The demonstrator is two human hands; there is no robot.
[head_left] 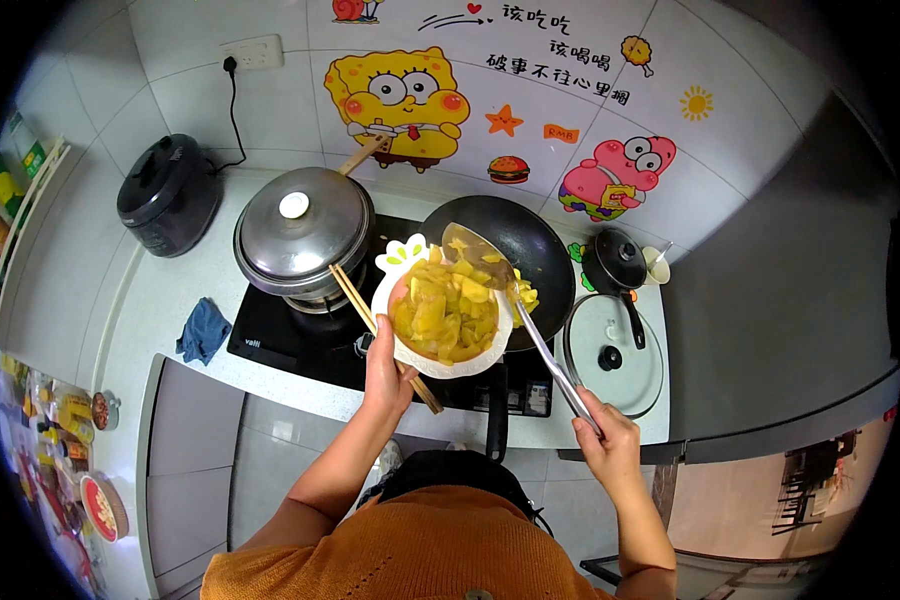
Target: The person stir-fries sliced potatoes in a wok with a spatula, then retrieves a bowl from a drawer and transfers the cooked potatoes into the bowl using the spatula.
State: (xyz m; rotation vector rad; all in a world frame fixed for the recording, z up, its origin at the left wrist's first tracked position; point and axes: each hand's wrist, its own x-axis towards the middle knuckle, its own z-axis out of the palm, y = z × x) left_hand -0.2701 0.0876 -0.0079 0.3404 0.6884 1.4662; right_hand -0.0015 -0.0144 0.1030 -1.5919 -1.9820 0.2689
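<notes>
My left hand (382,375) grips the near left edge of a white bowl (467,369) with a leaf-shaped handle, heaped with soft yellow-green cooked slices (445,315). A pair of wooden chopsticks (353,293) is pinched in the same hand, running under the bowl. With my right hand (608,440) I hold the long handle of a metal spatula (555,370). Its blade is tilted over the bowl's far right edge, with some slices at it. Behind and below the bowl sits a black wok (540,250) on the cooktop. More slices lie in the wok, partly hidden by the spatula.
A lidded steel pan (305,240) stands on the left of the black cooktop (270,335). Right of the wok are a small black pot (613,260) and a glass lid (595,335). A blue cloth (203,331) and a dark rice cooker (170,195) are at left.
</notes>
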